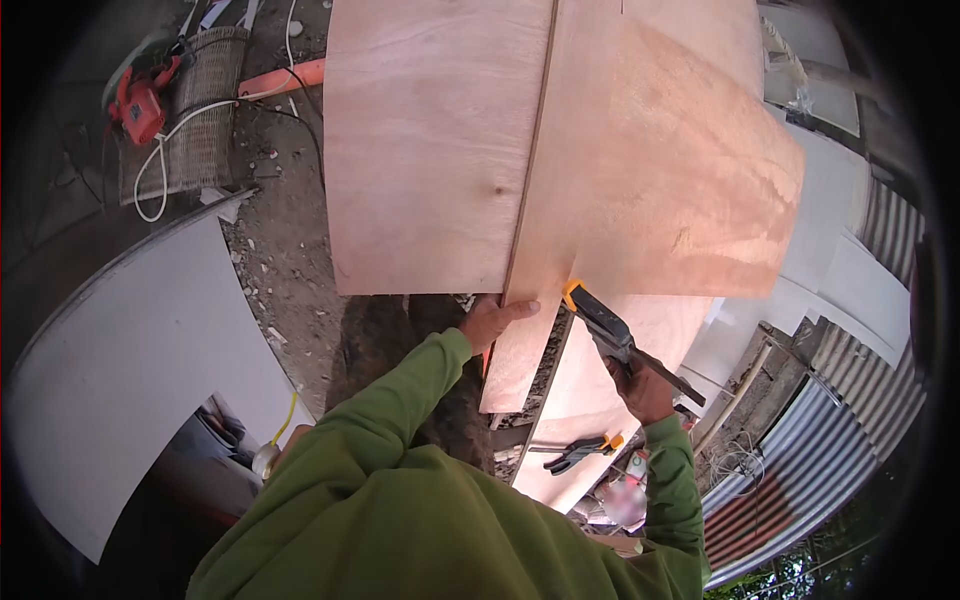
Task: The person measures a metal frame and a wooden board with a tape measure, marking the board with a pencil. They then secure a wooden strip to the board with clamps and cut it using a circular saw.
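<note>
My right hand (645,388) is wrapped around the handle end of a black and orange bar clamp (605,325). The clamp's orange-padded jaw sits right at the near edge of a broad plywood sheet (680,170). Closed on the side of a narrow plywood strip (518,375), my left hand (498,318) has its thumb on top and its other fingers hidden beneath. Another plywood sheet (430,150) lies along the strip's left. Below the first clamp, a second bar clamp (582,454) rests over a lower plywood piece (590,395).
To the far left, a red power saw (142,105) lies on a woven seat (205,110) with its white cable looping down. A pale panel (150,330) with a cut-out stands at my left. Corrugated metal sheets (800,470) and a wire coil (738,465) lie at right.
</note>
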